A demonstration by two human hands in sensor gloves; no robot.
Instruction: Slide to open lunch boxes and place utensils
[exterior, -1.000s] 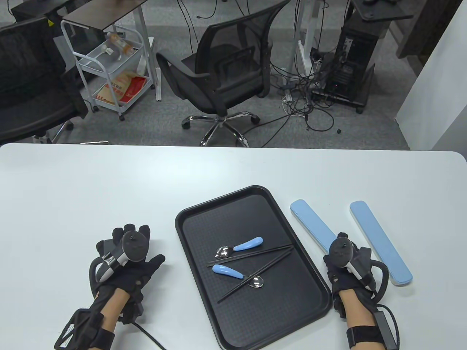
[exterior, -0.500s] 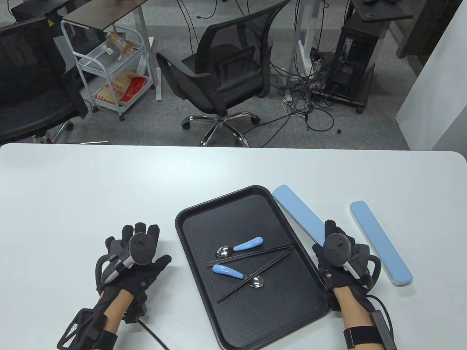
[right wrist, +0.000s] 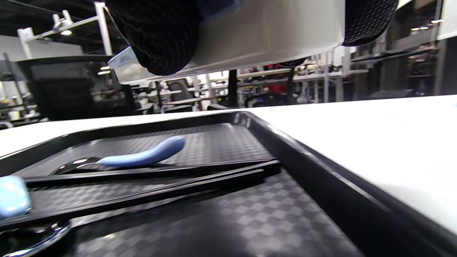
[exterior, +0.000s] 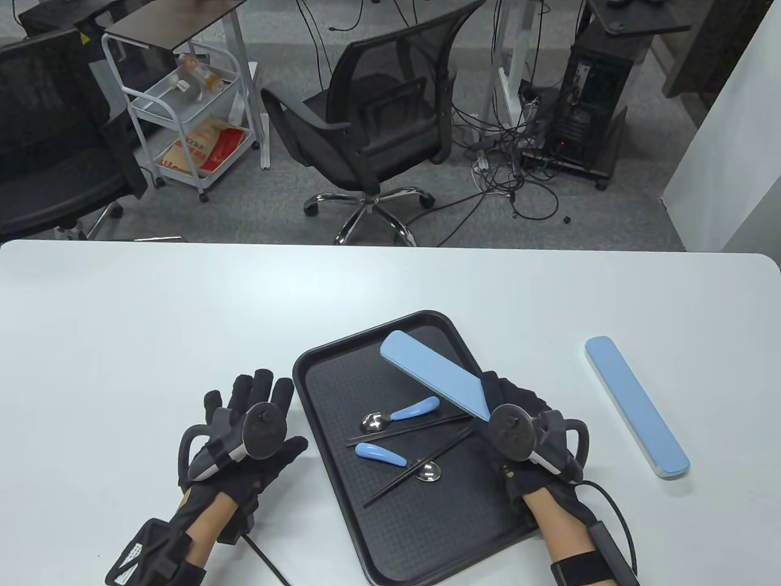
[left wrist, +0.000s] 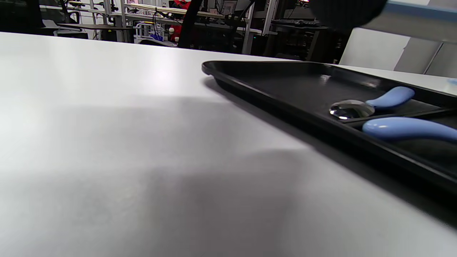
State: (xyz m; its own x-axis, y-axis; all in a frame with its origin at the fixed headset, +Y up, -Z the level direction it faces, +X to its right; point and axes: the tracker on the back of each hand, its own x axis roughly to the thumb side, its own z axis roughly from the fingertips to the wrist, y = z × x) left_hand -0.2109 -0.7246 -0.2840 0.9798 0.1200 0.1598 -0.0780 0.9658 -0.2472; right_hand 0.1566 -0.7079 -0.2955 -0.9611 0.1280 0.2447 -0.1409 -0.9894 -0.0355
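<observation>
My right hand [exterior: 495,394] grips one end of a long light-blue lunch box [exterior: 430,372] and holds it tilted above the black tray [exterior: 299,366]. In the right wrist view the fingers [right wrist: 160,35] wrap the box's pale underside [right wrist: 267,32]. A second blue lunch box [exterior: 634,406], closed, lies on the table to the right. On the tray lie two blue-handled spoons [exterior: 403,412] [exterior: 390,456] and two pairs of black chopsticks [exterior: 421,427] [exterior: 427,461]. My left hand [exterior: 256,390] is flat on the table with fingers spread, just left of the tray, holding nothing.
The white table's [exterior: 152,317] far edge runs across the middle of the table view, with office chairs [exterior: 378,122] and a cart [exterior: 183,116] beyond. In the left wrist view the tray rim [left wrist: 271,92] sits close on the right.
My right hand has lifted the nearer blue box off the table and carried it left over the tray. My left hand has slid forward and right, closer to the tray's left rim.
</observation>
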